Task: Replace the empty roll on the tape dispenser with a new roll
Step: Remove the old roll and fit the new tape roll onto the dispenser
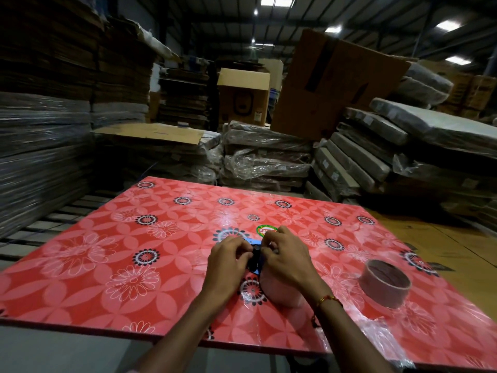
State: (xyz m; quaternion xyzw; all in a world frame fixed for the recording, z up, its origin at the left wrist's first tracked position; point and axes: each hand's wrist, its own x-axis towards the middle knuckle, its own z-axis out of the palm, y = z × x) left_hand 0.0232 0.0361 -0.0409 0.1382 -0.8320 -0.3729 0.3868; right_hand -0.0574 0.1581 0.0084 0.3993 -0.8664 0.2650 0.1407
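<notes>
On the left, a tall stack of flat cardboard (45, 76) is seen, wrapped in plastic lower down. It is kept well apart from the work.

The red flowered surface (107, 265) is laid out in front, so the small parts are kept in easy reach.

Near the middle, the left hand (228, 261) is curled around the left side of the tape dispenser (254, 255). Its grip is closed tight on the blue and black body, most likely so the dispenser is kept from sliding.

The dispenser is held low over the surface, between both hands. Only a little of it can be seen, so how the tape is fed through cannot be told.

Just to the right, the right hand (286, 254) is bent over the dispenser's other side. Its fingers are pinched closed on the top part, and the clear new roll (279, 292) is seen under the palm, already beside the dispenser. It seems the new roll is being fitted or threaded.

Farther right, the empty roll (386, 282) is set down on the surface, well apart from the hands, so it is out of the way.
</notes>
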